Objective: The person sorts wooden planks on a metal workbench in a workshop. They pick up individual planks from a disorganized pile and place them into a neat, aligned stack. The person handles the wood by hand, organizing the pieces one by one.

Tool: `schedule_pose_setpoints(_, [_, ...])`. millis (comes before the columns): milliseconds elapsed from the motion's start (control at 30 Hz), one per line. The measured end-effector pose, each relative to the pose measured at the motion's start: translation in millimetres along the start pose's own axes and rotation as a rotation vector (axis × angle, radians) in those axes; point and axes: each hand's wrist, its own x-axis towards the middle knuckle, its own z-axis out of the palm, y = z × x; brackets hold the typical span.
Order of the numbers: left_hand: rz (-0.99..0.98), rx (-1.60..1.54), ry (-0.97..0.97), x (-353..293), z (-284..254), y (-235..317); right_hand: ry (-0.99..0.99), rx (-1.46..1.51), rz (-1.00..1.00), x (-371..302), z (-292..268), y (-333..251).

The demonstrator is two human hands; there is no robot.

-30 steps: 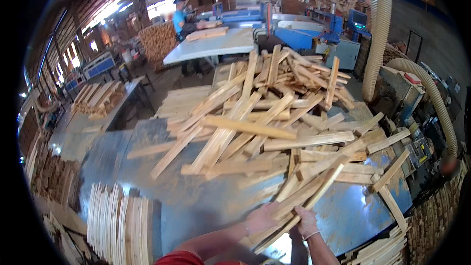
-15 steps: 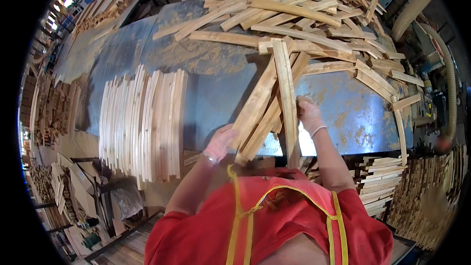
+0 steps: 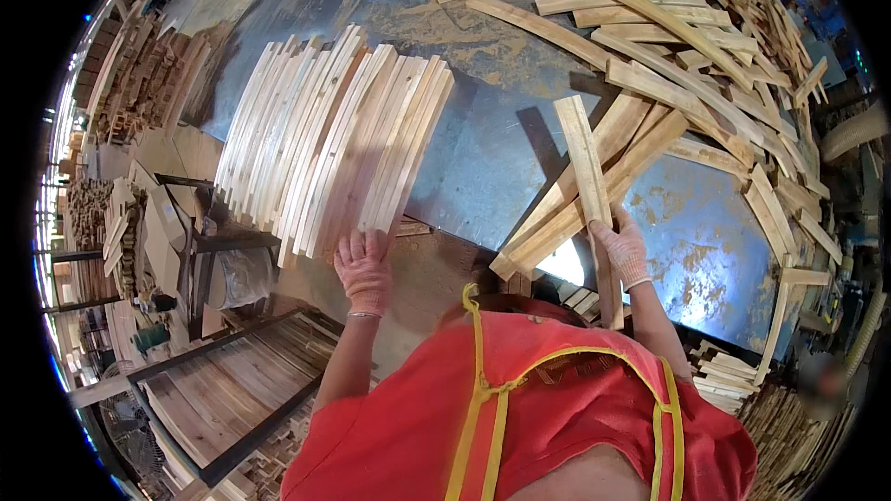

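My right hand [image 3: 620, 246], in a pale glove, is closed round a long wooden slat [image 3: 583, 153] that stands tilted up, its lower end close to my chest. Behind that slat, two or more others [image 3: 594, 190] lie slantwise over the near edge of the metal table. My left hand [image 3: 363, 269], also gloved, rests its fingers against the near ends of a row of pale slats [image 3: 339, 139] laid side by side. Its fingers point away from me, slightly bent, with no slat visibly gripped.
A loose heap of wooden slats [image 3: 687, 37] covers the far right of the metal table [image 3: 483, 167], whose top carries patches of sawdust. Left of me stand a dark metal frame [image 3: 195, 264] and stacked wood [image 3: 148, 74]. A ribbed hose [image 3: 858, 130] runs at the right.
My left hand has left the slanted slats and moved left to the row's near ends. My right hand still holds the upright slat. The view has turned left and down.
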Motion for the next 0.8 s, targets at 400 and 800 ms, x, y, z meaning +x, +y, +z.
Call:
schedule_pose_setpoints(400, [-0.216,-1.782,-0.766,123.4,-78.5,239.1,-0.006,0.265,-0.098,68.9,41.7,-114.8])
schedule_pose_setpoints(800, [0.087,-0.370,-0.005,86.1,-20.1,118.3,0.204,0.643,0.059,107.9,4.1,-12.4])
